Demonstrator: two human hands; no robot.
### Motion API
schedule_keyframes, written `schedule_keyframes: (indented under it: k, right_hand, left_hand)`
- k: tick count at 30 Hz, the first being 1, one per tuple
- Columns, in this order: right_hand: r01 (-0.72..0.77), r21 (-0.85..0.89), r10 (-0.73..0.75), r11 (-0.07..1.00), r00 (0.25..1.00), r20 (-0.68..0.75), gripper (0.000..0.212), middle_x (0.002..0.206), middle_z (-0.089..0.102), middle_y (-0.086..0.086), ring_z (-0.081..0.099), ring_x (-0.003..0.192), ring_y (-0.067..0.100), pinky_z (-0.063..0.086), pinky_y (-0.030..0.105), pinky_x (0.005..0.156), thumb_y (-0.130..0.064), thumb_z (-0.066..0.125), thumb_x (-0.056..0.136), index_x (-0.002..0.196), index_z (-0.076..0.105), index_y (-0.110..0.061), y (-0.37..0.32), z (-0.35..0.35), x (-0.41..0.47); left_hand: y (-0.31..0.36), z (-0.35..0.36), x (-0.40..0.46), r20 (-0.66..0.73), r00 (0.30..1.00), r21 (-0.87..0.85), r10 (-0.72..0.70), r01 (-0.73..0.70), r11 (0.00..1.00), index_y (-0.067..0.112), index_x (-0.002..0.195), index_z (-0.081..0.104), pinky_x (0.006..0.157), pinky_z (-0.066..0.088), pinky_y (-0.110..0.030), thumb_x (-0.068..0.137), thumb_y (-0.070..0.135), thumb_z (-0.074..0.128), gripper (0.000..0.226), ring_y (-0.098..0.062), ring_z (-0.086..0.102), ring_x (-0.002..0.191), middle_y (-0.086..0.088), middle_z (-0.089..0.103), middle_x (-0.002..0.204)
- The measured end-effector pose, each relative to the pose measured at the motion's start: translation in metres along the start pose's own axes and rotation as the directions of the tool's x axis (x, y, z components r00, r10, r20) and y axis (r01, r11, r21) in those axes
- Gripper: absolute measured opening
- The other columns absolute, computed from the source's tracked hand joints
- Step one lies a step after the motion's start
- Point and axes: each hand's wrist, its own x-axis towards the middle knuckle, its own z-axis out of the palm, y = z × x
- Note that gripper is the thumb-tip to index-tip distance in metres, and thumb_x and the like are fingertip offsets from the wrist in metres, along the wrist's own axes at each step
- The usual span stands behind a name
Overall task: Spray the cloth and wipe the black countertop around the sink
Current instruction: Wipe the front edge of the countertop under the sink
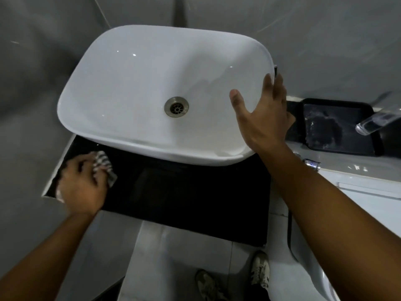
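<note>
A white basin sink (134, 83) with a metal drain (176, 106) stands on the black countertop (184, 192). My left hand (81, 185) presses a checked grey-and-white cloth (104, 166) flat on the countertop's front left corner, just below the sink's rim. My right hand (262, 118) rests open on the sink's right rim, fingers spread, holding nothing. No spray bottle is in view.
A black tray (338, 124) lies right of the sink, with a clear bottle-like object (375, 122) over its edge. A white toilet cistern (358, 181) with a chrome fitting (312, 165) stands at right. Grey walls close in behind and left. My shoes (259, 272) stand on pale floor tiles.
</note>
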Motion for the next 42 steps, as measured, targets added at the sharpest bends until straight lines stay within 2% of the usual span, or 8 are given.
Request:
schedule_keyframes:
  k: [8, 13, 16, 21, 25, 30, 36, 42]
  right_hand:
    - [0.026, -0.005, -0.026, 1.0, 1.0, 0.014, 0.086, 0.166, 0.007, 0.006, 0.007, 0.151, 0.025, 0.016, 0.055, 0.113, -0.071, 0.039, 0.088, 0.154, 0.021, -0.021, -0.001, -0.004, -0.004]
    - [0.044, -0.008, -0.043, 0.999, 0.998, 0.048, 0.086, 0.166, 0.001, 0.005, 0.001, 0.152, 0.024, 0.011, 0.055, 0.115, -0.071, 0.038, 0.089, 0.156, 0.015, -0.021, 0.001, -0.005, -0.006]
    - [0.055, -0.01, -0.054, 0.998, 0.997, 0.059, 0.086, 0.166, 0.0, 0.005, -0.002, 0.152, 0.024, 0.01, 0.054, 0.116, -0.07, 0.038, 0.09, 0.156, 0.014, -0.02, 0.001, -0.006, -0.006]
    - [0.066, -0.005, -0.065, 0.998, 0.995, 0.07, 0.087, 0.166, -0.001, 0.006, -0.004, 0.152, 0.025, 0.009, 0.054, 0.116, -0.071, 0.038, 0.089, 0.156, 0.014, -0.02, 0.001, -0.006, -0.007]
    - [0.049, -0.017, -0.047, 0.999, 0.997, 0.061, 0.089, 0.166, 0.0, 0.005, -0.004, 0.152, 0.026, 0.009, 0.056, 0.116, -0.074, 0.037, 0.088, 0.156, 0.014, -0.02, 0.002, -0.005, -0.006]
    - [0.039, -0.053, -0.036, 0.998, 0.998, 0.048, 0.088, 0.166, 0.001, 0.005, -0.003, 0.152, 0.025, 0.01, 0.054, 0.115, -0.073, 0.037, 0.087, 0.155, 0.016, -0.021, -0.003, -0.007, -0.009]
    - [0.031, -0.049, -0.029, 0.998, 0.998, 0.052, 0.086, 0.166, 0.002, 0.006, -0.002, 0.152, 0.024, 0.011, 0.053, 0.115, -0.071, 0.038, 0.088, 0.155, 0.017, -0.02, -0.003, -0.008, -0.011]
    - [0.043, 0.009, -0.044, 0.999, 0.998, 0.054, 0.084, 0.166, 0.002, 0.006, -0.002, 0.152, 0.024, 0.01, 0.054, 0.116, -0.068, 0.039, 0.09, 0.155, 0.017, -0.019, 0.0, -0.006, -0.009]
  left_hand:
    - [0.178, 0.014, -0.11, 0.209, 0.853, -0.38, 0.479, -0.38, 0.843, 0.027, 0.133, 0.057, 0.115, 0.027, -0.035, 0.084, 0.053, 0.061, 0.056, -0.023, 0.048, 0.13, -0.002, 0.055, 0.14]
    - [0.153, 0.018, -0.097, 0.243, 0.769, -0.366, 0.592, -0.492, 0.79, 0.026, 0.136, 0.056, 0.114, 0.031, -0.036, 0.085, 0.051, 0.059, 0.056, -0.018, 0.049, 0.129, 0.001, 0.055, 0.142]
    - [0.097, 0.007, -0.055, 0.231, 0.816, -0.308, 0.529, -0.455, 0.836, 0.027, 0.131, 0.059, 0.107, 0.039, -0.032, 0.085, 0.045, 0.056, 0.05, -0.021, 0.056, 0.119, 0.0, 0.06, 0.136]
    - [-0.03, -0.016, 0.028, 0.154, 0.979, -0.072, 0.134, -0.124, 0.99, 0.013, 0.131, 0.059, 0.095, 0.048, -0.047, 0.086, 0.045, 0.044, 0.057, -0.04, 0.056, 0.114, -0.015, 0.054, 0.137]
    - [-0.026, -0.009, 0.027, 0.075, 0.997, -0.067, 0.014, -0.009, 0.998, 0.006, 0.13, 0.059, 0.096, 0.047, -0.051, 0.088, 0.038, 0.044, 0.054, -0.045, 0.054, 0.115, -0.023, 0.054, 0.134]
    - [0.065, 0.002, -0.045, 0.09, 0.983, -0.194, 0.157, -0.138, 0.971, 0.014, 0.128, 0.062, 0.101, 0.044, -0.04, 0.081, 0.03, 0.056, 0.051, -0.034, 0.057, 0.117, -0.012, 0.059, 0.135]
    - [0.228, 0.022, -0.164, 0.27, 0.862, -0.322, 0.43, -0.34, 0.884, 0.026, 0.138, 0.049, 0.109, 0.036, -0.045, 0.086, 0.047, 0.051, 0.055, -0.023, 0.047, 0.128, 0.002, 0.048, 0.146]
    - [0.218, 0.028, -0.158, 0.248, 0.801, -0.313, 0.545, -0.466, 0.828, 0.025, 0.138, 0.052, 0.114, 0.03, -0.039, 0.085, 0.048, 0.053, 0.058, -0.02, 0.045, 0.132, 0.002, 0.049, 0.148]
